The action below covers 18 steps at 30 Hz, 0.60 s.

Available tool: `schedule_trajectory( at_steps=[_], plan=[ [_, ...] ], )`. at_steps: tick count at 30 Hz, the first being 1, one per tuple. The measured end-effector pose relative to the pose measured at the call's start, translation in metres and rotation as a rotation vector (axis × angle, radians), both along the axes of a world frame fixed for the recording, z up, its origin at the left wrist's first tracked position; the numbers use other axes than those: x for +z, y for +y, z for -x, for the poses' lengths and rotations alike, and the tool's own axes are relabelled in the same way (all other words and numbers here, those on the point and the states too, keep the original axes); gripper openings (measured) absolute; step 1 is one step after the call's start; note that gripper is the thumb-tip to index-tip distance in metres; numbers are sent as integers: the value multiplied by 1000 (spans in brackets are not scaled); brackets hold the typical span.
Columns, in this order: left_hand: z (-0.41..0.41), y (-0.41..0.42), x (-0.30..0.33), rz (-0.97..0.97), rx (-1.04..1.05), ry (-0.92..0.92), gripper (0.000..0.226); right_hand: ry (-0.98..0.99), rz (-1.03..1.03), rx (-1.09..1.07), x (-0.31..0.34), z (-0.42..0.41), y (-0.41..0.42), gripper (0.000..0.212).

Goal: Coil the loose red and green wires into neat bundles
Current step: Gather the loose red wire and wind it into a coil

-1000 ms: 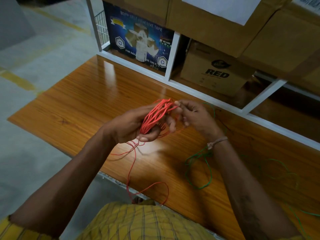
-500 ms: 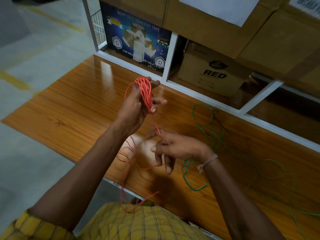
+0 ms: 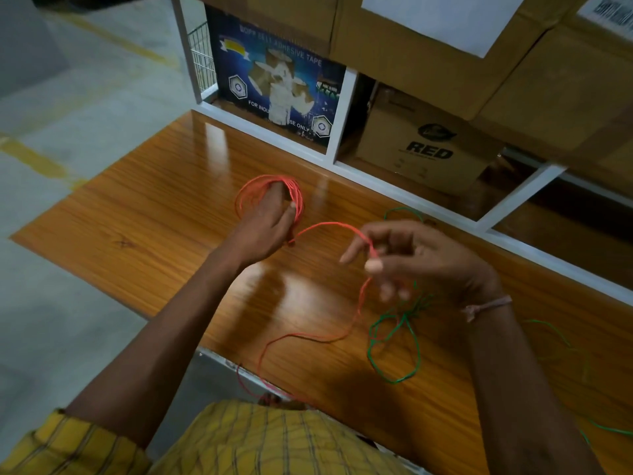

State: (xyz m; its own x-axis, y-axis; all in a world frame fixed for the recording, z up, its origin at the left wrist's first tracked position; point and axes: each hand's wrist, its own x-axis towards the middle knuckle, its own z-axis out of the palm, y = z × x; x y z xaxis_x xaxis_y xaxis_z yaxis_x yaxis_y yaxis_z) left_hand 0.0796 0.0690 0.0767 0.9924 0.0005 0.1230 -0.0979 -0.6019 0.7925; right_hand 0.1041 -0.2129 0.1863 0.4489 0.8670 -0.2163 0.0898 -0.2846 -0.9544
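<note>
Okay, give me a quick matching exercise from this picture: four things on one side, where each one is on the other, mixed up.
1. red coil
2. green wire
3. tape box
4. red wire's loose strand

A. on the shelf behind the table
B. looped around the left hand's fingers
C. pinched in the right hand
D. lying loose on the table

Pairs: 1-B, 2-D, 3-A, 4-C

The fingertips of the left hand (image 3: pixel 265 222) are hidden inside the red wire coil (image 3: pixel 270 197). The right hand (image 3: pixel 416 255) is motion-blurred, so its grip on the red strand is unclear. The green wire (image 3: pixel 394 337) passes behind the right wrist and leaves the right edge.
</note>
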Motion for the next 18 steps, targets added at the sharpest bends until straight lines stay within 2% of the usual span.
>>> schedule_trajectory(
  at_steps=[5,9,14,18],
  plan=[
    [20,4,13,276,-261,311,28,6,-159,-256,-2,-27,-8,23],
    [33,-4,33,429,-454,474,33,-60,-138,-418,-18,-47,-1,24],
    [36,-12,38,741,-661,450,46,-298,4,-601,-59,-55,19,28],
    [29,-17,44,1042,-698,359,53,-233,113,-581,-92,-41,40,33]
  ],
)
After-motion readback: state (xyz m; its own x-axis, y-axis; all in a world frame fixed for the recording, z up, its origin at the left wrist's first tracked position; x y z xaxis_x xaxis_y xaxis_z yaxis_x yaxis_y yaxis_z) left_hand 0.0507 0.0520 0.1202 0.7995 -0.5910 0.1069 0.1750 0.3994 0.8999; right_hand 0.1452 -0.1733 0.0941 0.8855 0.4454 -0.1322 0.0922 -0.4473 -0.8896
